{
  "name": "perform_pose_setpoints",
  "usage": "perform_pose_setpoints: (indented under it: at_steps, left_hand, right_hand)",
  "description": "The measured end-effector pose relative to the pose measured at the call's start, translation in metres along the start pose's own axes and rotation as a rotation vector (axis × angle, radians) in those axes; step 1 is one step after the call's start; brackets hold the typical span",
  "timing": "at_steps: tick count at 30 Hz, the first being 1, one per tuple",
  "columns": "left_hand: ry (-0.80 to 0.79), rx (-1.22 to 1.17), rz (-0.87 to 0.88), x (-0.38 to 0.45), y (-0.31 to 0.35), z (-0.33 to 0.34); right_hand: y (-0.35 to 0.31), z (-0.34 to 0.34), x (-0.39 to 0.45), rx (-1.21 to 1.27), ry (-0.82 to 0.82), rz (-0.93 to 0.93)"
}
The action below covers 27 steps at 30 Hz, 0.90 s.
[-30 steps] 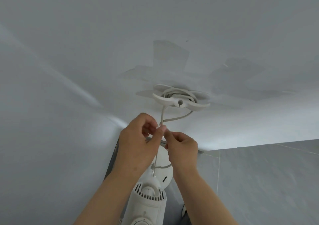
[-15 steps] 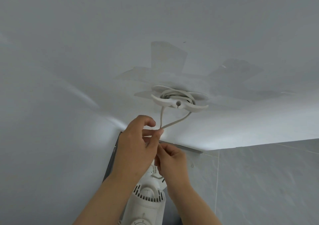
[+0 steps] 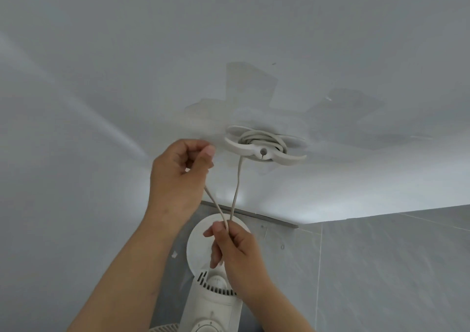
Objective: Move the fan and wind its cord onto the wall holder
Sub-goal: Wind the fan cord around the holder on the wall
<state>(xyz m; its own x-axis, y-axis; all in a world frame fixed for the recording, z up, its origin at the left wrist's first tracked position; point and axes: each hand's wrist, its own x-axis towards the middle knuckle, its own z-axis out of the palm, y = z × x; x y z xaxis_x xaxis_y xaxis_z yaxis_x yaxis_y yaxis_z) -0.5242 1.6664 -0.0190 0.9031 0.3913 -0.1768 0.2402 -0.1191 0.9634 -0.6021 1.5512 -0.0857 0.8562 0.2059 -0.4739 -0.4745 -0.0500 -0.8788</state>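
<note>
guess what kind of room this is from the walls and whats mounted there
Probably a plain indoor room at home, near a corner: bare white painted wall, a white cord holder fixed to it with cord wound on, and grey panels beside a fan.

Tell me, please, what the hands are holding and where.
Both hands hold the cord: the right hand pinches its hanging loop below the wall holder, and the left hand grips the strand farther up.

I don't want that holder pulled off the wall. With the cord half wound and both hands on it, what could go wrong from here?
1. The cord runs straight from the holder to the right hand; a hard tug might loosen the holder.
2. The coils sit loosely bunched, so one could slip off an arm.
3. The left hand only pinches its strand, which may slip and drop slack onto the fan.
</note>
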Motion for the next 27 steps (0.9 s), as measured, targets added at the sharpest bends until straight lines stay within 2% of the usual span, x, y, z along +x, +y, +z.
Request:
perform_pose_setpoints:
  at_steps: [4, 9, 16, 19, 23, 27]
  left_hand:
    - [0.013, -0.211, -0.026, 0.007, 0.018, -0.002]
    - [0.011, -0.288, -0.026, 0.0, 0.033, -0.003]
    - [0.007, 0.018, 0.325, -0.017, 0.049, 0.003]
    - [-0.045, 0.172, 0.471, -0.024, 0.054, 0.003]
    - [-0.09, 0.258, 0.536, -0.026, 0.05, 0.006]
    - [-0.096, 0.345, 0.517, -0.023, 0.045, 0.007]
  right_hand:
    - [0.007, -0.011, -0.013, 0.028, 0.072, -0.061]
    - [-0.007, -0.011, -0.019, 0.006, 0.073, -0.16]
    - [-0.026, -0.02, -0.026, -0.022, 0.131, -0.302]
    - [-0.036, -0.03, -0.035, 0.032, 0.357, -0.374]
    - [-0.05, -0.06, -0.039, 0.086, 0.74, -0.452]
    - [-0.069, -0.09, -0.038, -0.025, 0.903, -0.513]
